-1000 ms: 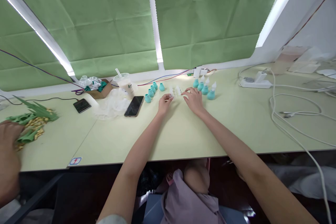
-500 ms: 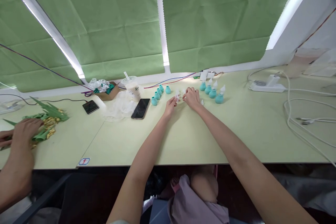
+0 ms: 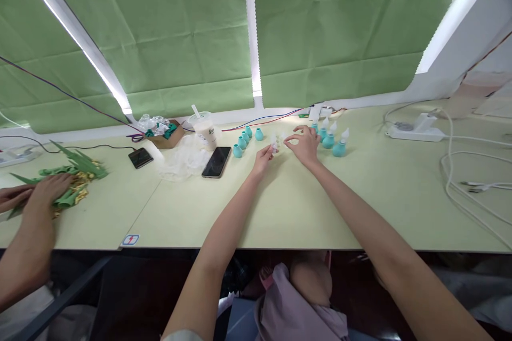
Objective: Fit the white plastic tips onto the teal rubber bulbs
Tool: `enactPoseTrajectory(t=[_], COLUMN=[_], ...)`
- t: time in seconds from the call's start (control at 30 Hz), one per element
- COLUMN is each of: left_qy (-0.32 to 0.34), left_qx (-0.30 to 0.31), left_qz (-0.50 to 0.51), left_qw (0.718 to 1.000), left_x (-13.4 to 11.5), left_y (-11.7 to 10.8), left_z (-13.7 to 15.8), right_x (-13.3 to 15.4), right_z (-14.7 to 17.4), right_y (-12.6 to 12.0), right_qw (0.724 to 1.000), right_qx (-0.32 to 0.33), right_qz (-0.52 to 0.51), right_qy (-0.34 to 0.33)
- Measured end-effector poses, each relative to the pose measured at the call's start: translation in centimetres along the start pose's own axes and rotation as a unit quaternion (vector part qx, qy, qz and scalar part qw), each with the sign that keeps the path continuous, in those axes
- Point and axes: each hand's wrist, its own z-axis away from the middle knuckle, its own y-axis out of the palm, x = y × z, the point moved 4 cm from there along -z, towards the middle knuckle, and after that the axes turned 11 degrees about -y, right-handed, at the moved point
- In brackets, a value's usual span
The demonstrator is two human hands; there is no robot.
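Note:
My left hand (image 3: 263,160) is closed, its fingertips pinching a small translucent whitish piece (image 3: 274,145). Just to its right, my right hand (image 3: 306,145) has thumb and forefinger drawn together in a pinch, the other fingers raised. Whatever may be between those fingertips is too small to make out. Several tiny pale pieces (image 3: 279,141) lie between the two hands. Left of them stand several small turquoise bulb-shaped pots (image 3: 242,142) with open tops. Beyond my right hand are several turquoise bulbs with pointed translucent tips (image 3: 340,147), partly hidden by that hand.
A black phone (image 3: 216,162), crumpled clear plastic (image 3: 186,157), a drink cup with straw (image 3: 205,130) and a cardboard box (image 3: 166,140) lie to the left. At far left another person's hands (image 3: 52,187) touch green leafy material. A power strip (image 3: 416,134) and white cables (image 3: 452,170) lie right.
My right hand has moved away from my left, rightward, its fingers lifting and spreading somewhat. My left hand stays pinched on the small piece. The view has shifted slightly.

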Motion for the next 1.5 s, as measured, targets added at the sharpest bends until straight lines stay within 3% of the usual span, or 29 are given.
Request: enactPoseTrajectory(t=[0.13, 0.33, 0.53, 1.07, 1.5], left_qy=[-0.005, -0.050, -0.038, -0.039, -0.022], left_qx=[0.049, 0.116, 0.122, 0.117, 0.124], left_qz=[0.012, 0.039, 0.026, 0.009, -0.038], left_qw=[0.999, 0.991, 0.991, 0.992, 0.991], left_x=[0.0, 0.7, 0.5, 0.2, 0.2], left_y=[1.1, 2.3, 2.5, 2.5, 2.5], left_z=[0.5, 0.9, 1.1, 1.3, 1.4], right_x=[0.2, 0.7, 1.2, 1.4, 0.2], right_z=[2.0, 4.1, 3.8, 4.0, 4.0], right_y=[-2.7, -3.6, -3.7, -3.7, -2.5], right_qw=[0.999, 0.998, 0.994, 0.988, 0.991], right_qx=[-0.026, -0.020, -0.012, 0.013, 0.009], right_qz=[-0.039, -0.041, -0.010, -0.006, -0.080], right_qy=[0.025, -0.036, -0.109, -0.153, -0.103])
